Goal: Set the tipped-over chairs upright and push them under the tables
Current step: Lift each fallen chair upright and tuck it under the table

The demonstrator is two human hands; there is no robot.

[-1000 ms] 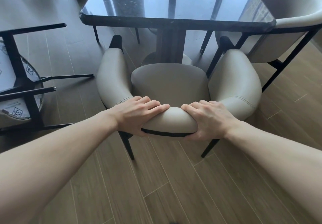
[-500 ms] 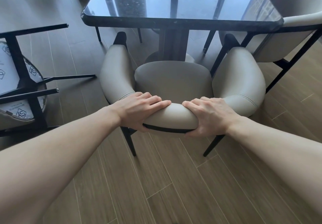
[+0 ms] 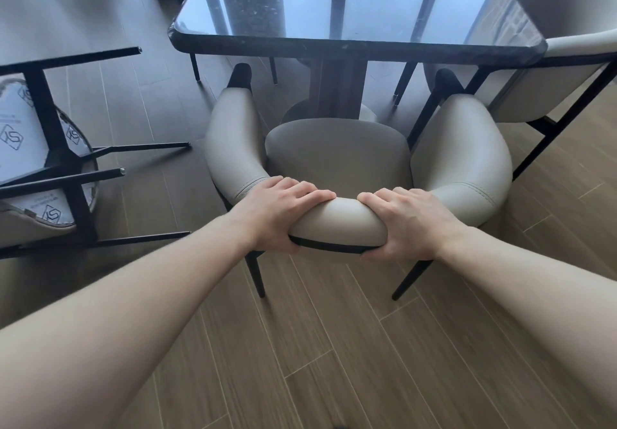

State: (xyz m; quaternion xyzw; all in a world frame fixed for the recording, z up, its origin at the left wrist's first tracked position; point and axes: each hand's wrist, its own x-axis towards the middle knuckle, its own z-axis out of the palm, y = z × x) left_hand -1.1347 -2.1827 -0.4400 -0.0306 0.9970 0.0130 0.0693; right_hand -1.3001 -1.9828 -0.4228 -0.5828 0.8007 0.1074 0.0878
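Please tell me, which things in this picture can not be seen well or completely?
- Head view: front legs of the upright beige padded chair, hidden by its seat and armrests.
- Palms of the left hand and right hand, hidden against the backrest.
- Tipped-over chair with black metal legs, cut off by the left edge.
- Far side of the dark glossy table, cut off by the top edge.
- Second beige chair, cut off on the right.

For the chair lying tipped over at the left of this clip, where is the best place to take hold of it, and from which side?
Probably by its padded rim, from the near right side. The tipped chair lies with the seat's underside and black legs pointing right, toward the upright chair both hands now grip. The legs are thin and splayed, poorer for lifting. Its backrest is out of view, so this is a guess.
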